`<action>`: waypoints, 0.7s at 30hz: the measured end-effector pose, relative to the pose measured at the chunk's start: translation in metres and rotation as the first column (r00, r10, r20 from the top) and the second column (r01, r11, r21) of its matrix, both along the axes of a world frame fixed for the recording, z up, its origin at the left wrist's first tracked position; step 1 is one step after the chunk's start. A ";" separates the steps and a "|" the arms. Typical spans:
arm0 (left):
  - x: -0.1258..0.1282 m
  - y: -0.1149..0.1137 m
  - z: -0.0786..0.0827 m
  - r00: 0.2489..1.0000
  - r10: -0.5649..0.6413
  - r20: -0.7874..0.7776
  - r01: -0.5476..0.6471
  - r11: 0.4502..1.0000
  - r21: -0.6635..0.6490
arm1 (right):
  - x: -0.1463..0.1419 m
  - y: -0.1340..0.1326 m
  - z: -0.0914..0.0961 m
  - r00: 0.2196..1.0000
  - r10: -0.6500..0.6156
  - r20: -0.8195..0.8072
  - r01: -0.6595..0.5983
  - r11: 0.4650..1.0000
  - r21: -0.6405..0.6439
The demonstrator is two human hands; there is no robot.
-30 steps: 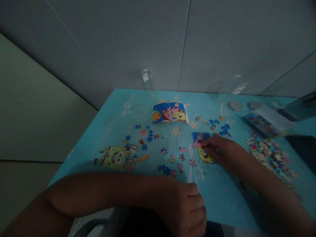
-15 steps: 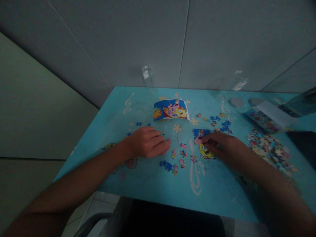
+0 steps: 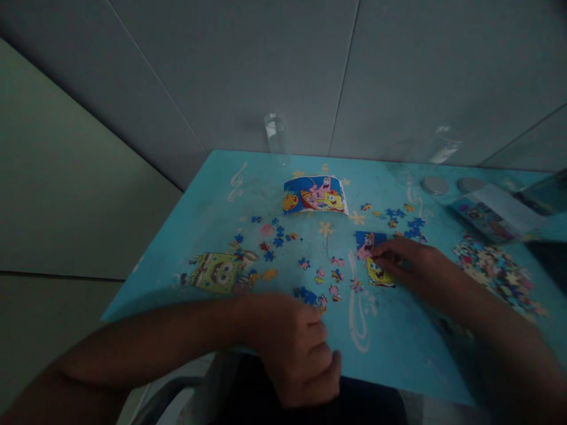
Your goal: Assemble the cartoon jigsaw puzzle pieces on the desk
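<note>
My right hand (image 3: pixel 410 262) rests on a small joined patch of cartoon puzzle (image 3: pixel 371 255) on the blue table (image 3: pixel 230 177), its fingers bent and pressing on the patch's right side. My left hand (image 3: pixel 296 348) is curled at the table's near edge, fingers closed; whether it holds a piece is hidden. Loose blue and pink puzzle pieces (image 3: pixel 319 277) lie scattered between the hands. A curled reference picture (image 3: pixel 315 195) of the cartoon lies further back.
A heap of unsorted pieces (image 3: pixel 498 271) lies at the right. Beyond it are a clear box (image 3: pixel 487 215), two round lids (image 3: pixel 434 185) and clear tubes (image 3: pixel 275 133) by the grey wall. A cartoon character (image 3: pixel 219 273) is printed on the table at left.
My left hand has drawn back from the loose pieces in the middle to the near table edge, fingers curled in. The right hand stays on the joined patch. The view shifted slightly.
</note>
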State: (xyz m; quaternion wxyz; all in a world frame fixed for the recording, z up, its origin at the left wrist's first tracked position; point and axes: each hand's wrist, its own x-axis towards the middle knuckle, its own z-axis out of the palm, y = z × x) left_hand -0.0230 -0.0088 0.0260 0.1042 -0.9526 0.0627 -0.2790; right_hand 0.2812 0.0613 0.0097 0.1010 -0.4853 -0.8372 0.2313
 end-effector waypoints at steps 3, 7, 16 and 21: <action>0.005 -0.012 -0.008 0.995 -0.069 -0.073 0.070 0.998 0.005 | 0.001 0.001 -0.002 1.000 -0.012 0.010 0.012 1.000 -0.009; 0.005 -0.017 -0.010 0.974 -0.069 -0.216 0.060 0.997 -0.044 | 0.002 0.002 -0.005 1.000 -0.011 0.015 0.011 1.000 -0.020; 0.008 -0.019 -0.026 0.938 -0.071 -0.340 -0.004 0.977 -0.213 | 0.004 0.003 -0.008 0.999 -0.026 0.023 0.026 0.999 -0.021; 0.014 -0.019 -0.035 0.903 -0.089 -0.421 -0.045 0.954 -0.298 | 0.004 0.004 -0.010 0.999 -0.040 0.026 0.041 0.998 -0.038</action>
